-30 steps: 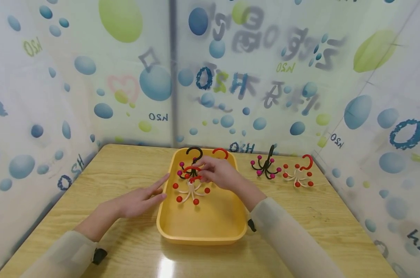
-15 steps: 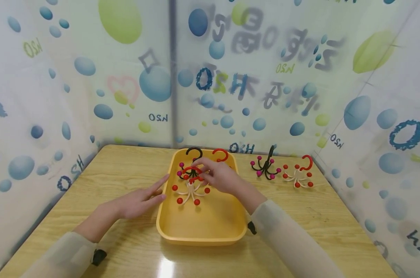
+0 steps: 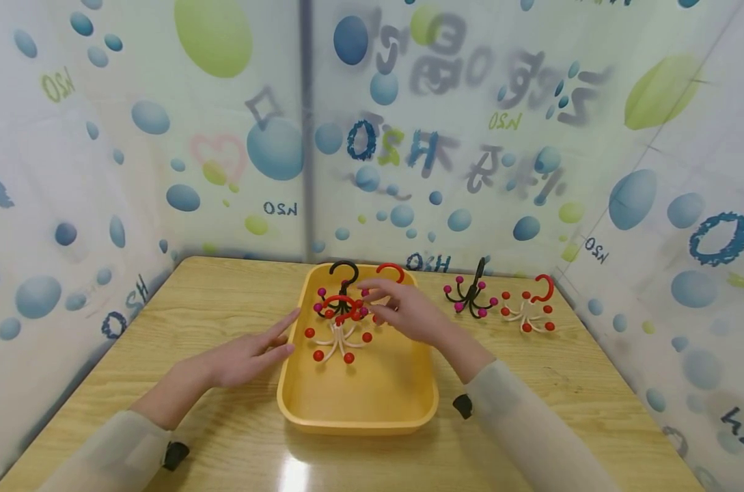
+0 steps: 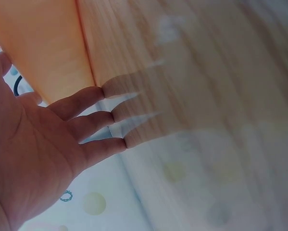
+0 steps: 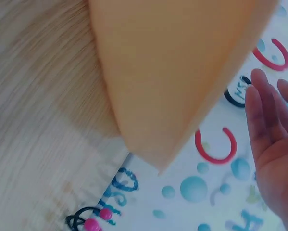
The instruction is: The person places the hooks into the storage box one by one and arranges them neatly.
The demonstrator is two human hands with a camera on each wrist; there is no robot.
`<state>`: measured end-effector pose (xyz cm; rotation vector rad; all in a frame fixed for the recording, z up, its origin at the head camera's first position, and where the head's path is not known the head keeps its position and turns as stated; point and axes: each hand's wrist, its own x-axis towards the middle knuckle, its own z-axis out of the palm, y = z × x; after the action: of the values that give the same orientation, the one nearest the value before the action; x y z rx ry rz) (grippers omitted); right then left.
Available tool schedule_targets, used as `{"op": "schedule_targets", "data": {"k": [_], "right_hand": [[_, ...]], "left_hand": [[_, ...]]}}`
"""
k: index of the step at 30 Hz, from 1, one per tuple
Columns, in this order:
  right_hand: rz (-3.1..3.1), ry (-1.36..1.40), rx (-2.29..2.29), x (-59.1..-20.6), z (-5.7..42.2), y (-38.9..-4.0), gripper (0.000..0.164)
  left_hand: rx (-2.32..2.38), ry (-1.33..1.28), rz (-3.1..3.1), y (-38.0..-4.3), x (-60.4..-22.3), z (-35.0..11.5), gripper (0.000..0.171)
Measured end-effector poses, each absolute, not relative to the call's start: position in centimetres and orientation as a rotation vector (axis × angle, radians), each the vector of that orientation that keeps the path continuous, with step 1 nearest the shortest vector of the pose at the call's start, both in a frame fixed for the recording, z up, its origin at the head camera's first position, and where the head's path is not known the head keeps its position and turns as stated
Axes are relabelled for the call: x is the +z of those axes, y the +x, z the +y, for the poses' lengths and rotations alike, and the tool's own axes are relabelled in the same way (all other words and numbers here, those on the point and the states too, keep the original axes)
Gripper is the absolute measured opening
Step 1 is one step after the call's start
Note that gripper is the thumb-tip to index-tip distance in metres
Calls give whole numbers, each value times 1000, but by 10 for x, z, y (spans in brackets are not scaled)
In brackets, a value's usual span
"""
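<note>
A yellow tray (image 3: 357,428) holds several multi-arm hook hangers. The front one is a white hanger (image 3: 339,332) with red balls and a red hook. Behind it stands a black hanger (image 3: 343,290) with magenta balls. A third hanger shows a red hook (image 3: 400,270) at the back right; my right hand hides most of its body. My right hand (image 3: 408,314) hovers above the tray, fingers loosely bent, apart from the white hanger's hook. My left hand (image 3: 242,360) rests its extended fingers against the tray's left side; the left wrist view shows the fingers (image 4: 93,102) straight.
Right of the tray, a second black hanger (image 3: 472,295) with magenta balls and another white hanger (image 3: 525,316) with red balls stand on the wooden table (image 3: 544,396). Patterned curtains (image 3: 236,225) enclose the table's back and sides.
My right hand has let go of the front white hanger's red hook and drawn away to the right. The hanger stays in the tray. My left hand has not moved.
</note>
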<state>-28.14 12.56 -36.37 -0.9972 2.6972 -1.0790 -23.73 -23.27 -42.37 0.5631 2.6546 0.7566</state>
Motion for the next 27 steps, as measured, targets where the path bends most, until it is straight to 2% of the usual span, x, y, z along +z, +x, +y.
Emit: {"op": "schedule_targets", "data": {"k": [15,27], "right_hand": [[2824,-822,-1373,-382,211,-257,38],[2872,-584,-1412,-404,290,-235,34]], "left_hand": [[765,555,2648,-237,-424,-232,75],[784,566,2640,-238,-425,-233,75]]}}
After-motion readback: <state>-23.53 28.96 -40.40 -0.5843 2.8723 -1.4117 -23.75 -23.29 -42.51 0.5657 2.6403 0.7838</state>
